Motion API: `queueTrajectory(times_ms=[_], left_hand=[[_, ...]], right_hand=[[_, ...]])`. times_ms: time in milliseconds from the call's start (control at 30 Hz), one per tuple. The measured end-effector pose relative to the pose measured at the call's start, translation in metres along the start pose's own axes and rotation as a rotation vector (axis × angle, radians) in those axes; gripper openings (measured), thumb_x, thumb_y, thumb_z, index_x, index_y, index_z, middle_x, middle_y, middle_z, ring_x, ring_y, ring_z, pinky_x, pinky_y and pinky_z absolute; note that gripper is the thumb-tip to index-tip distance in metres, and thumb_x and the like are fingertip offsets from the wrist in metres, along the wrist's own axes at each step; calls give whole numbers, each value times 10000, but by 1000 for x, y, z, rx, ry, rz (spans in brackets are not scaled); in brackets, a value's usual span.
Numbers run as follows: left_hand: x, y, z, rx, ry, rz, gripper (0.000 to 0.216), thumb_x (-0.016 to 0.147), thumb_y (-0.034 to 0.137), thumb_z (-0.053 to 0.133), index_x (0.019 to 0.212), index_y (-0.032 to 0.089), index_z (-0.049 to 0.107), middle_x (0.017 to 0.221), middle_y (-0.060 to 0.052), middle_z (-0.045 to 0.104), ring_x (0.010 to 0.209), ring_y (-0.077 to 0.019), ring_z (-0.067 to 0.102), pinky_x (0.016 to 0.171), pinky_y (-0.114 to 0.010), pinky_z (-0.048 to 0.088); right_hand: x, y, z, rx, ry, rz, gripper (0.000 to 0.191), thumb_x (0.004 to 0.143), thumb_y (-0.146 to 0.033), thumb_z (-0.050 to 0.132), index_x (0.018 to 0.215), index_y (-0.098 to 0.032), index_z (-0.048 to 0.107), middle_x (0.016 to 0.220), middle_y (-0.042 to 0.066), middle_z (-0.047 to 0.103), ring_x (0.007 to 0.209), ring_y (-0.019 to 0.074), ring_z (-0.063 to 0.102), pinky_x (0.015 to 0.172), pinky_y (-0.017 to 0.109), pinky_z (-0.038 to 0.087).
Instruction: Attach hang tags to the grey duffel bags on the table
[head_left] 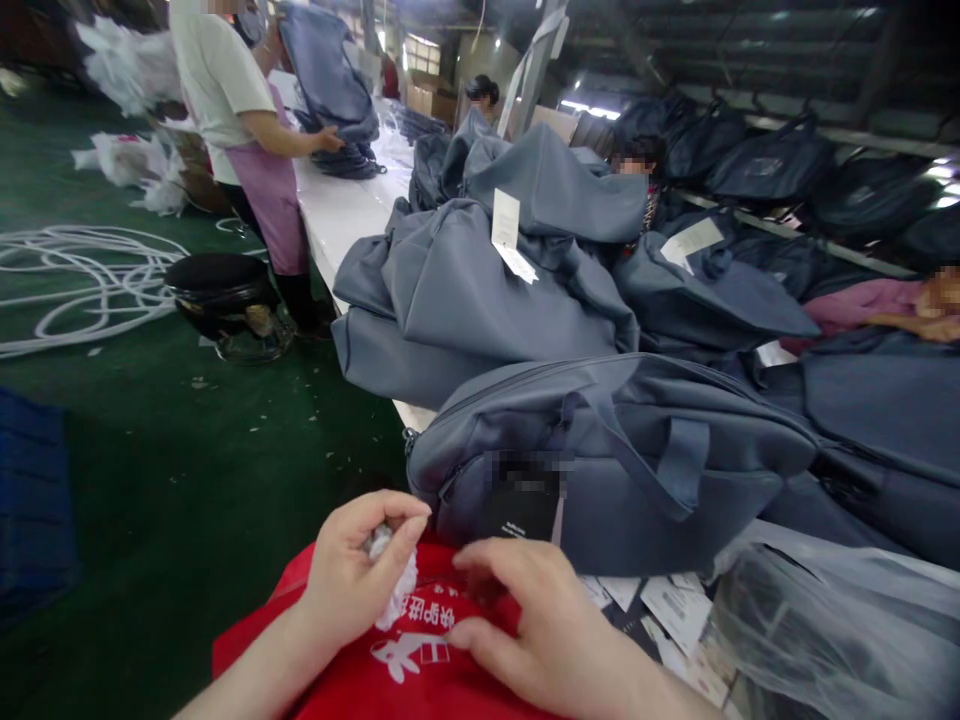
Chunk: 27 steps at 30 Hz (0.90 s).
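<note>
My left hand (pixel 358 575) is closed around a crumpled white wad (pixel 397 585), perhaps paper or thin plastic; part of it pokes out below the fingers. Beside it, my right hand (pixel 525 615) is held with thumb and fingers apart and nothing visible between them. Both hands are over a red apron (pixel 315 660) with white printing. Just beyond them a blue-grey bag (pixel 637 490) lies on its side, its zipper along the top and its strap handles loose. A black tag (pixel 521 505) hangs at the front of this bag.
More blue-grey bags (pixel 480 290) are heaped on the white table (pixel 330 210). Clear plastic bags (pixel 840 620) and paper labels (pixel 679 610) lie at right. A blue crate (pixel 34 500), a black stool (pixel 217 280) and coiled white hose (pixel 82 280) stand leftward. Several co-workers are around the table.
</note>
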<state>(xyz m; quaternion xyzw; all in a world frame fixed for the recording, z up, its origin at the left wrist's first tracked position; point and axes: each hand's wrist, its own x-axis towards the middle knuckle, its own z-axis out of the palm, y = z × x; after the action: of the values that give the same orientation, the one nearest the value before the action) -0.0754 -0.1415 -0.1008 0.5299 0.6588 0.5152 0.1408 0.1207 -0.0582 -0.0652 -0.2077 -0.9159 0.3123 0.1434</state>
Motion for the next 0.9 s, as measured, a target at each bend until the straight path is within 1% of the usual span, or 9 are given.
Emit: queueTrajectory(times_ms=[67,167,233,300,433,533,700,800,900], left_hand=[[1,-2,3,103,60,115,120,850,256,580,829,185,675,735,-2,706,640,-121,650,618,-210,504],[8,-13,9,339,0,224,128,854,290,609,908,187,663,748,-2,689,654,-137,647,632,-245,499],[14,-21,15,482,-109,290,173,870,304,596,988,189,650,806,-12,693,678,-152,655,625,-265,498],[20,-27,20,585,-198,339,193,893,280,560,1048,191,633,871,-23,698,703,-161,662,624,-277,502],[26,-29,29,752,-286,337,204,909,186,487,1058,177,626,870,-38,677,736,-179,663,640,-302,508],[25,-26,35,849,-326,299,241,887,151,475,1088,155,609,891,-54,658,726,-192,654,614,-320,510],[16,-30,44,880,-336,255,425,851,81,445,1268,140,501,1047,-83,636,748,-173,649,612,-309,530],[14,-38,46,880,-266,303,422,862,75,426,1271,141,507,1142,-104,621,787,-174,655,627,-309,543],[16,-46,47,809,-170,318,377,869,106,441,1229,144,548,1141,-104,633,792,-183,662,640,-320,555]], right_hand=[[5,-2,6,-32,-180,92,519,749,-378,717,1215,-200,575,1070,77,696,895,219,665,804,307,491],[8,-3,2,-56,-267,161,351,809,-320,652,1144,-220,618,1038,57,702,920,225,664,834,329,500],[8,-2,-8,-54,-220,203,239,850,-272,597,1082,-222,630,971,39,700,826,186,664,784,308,514],[6,0,-20,-74,-150,212,256,866,-211,555,1117,-207,602,1024,55,676,795,160,653,762,294,525],[9,4,-44,-242,-147,134,371,858,-154,534,1228,-183,539,1222,103,602,935,186,652,834,328,538],[22,9,-53,-385,-94,44,292,892,-176,495,1172,-182,579,1141,94,649,991,209,643,870,363,536],[53,26,-47,-508,-31,-107,282,859,-164,552,1136,-156,607,1124,107,662,1034,234,617,922,414,522],[64,41,-37,-540,-37,-128,358,831,-149,586,1189,-145,585,1197,122,629,1093,253,588,949,444,510],[70,53,-27,-530,-41,-120,438,813,-132,605,1247,-152,547,1255,118,590,1148,260,547,999,459,476]])
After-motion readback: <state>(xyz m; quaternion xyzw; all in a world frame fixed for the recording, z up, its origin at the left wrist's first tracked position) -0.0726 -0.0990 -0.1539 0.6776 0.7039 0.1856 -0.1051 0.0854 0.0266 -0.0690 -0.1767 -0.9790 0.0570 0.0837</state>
